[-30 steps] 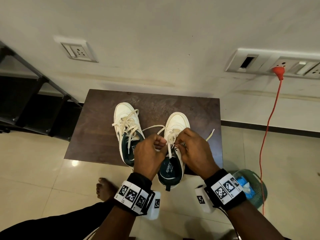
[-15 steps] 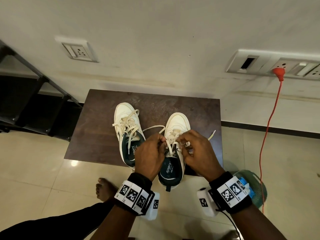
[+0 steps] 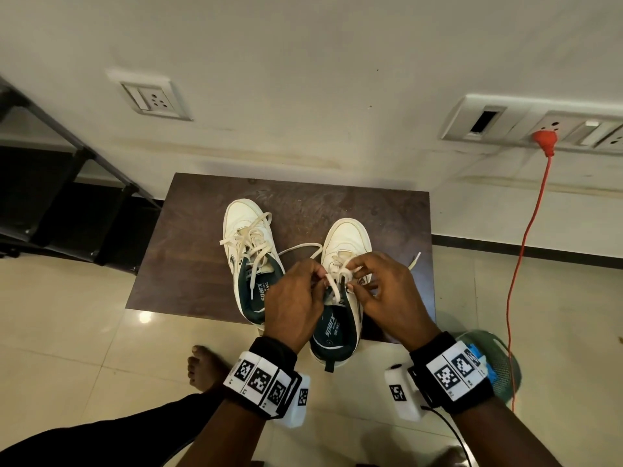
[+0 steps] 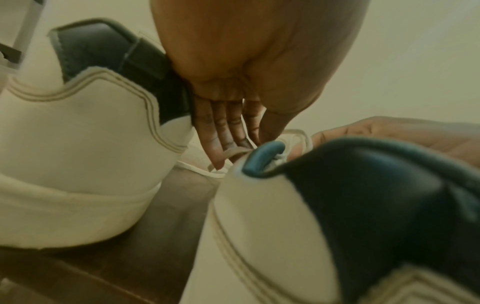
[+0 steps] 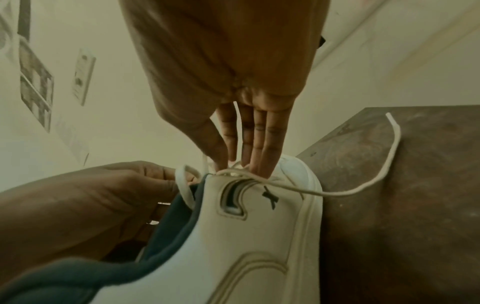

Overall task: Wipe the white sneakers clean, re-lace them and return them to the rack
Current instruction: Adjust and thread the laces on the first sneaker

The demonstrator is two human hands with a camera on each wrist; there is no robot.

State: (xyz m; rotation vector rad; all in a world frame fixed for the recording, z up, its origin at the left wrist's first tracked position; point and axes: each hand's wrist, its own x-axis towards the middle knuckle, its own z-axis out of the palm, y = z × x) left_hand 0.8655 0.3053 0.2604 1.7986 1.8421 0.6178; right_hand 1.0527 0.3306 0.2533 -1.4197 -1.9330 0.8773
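Note:
Two white sneakers with dark green lining stand on a small dark brown table (image 3: 188,264). The left sneaker (image 3: 247,230) has its lace loosely threaded. Both hands work over the tongue of the right sneaker (image 3: 347,237). My left hand (image 3: 296,298) pinches a loop of its white lace (image 3: 332,286) on the left side. My right hand (image 3: 387,291) pinches the lace near the eyelets, seen in the right wrist view as fingers (image 5: 259,144) on the lace (image 5: 337,192). One loose lace end (image 3: 414,259) trails right, another (image 3: 296,247) left.
A black shoe rack (image 3: 60,203) stands at the left against the wall. An orange cord (image 3: 526,247) hangs from a wall socket (image 3: 546,136) at the right. A green basket (image 3: 495,358) with blue cloth sits on the floor under my right wrist. My bare foot (image 3: 202,365) rests on the tiles.
Both hands have shifted slightly apart over the right sneaker, and the right hand's fingers have spread while drawing the lace through. The sneakers have stayed in place.

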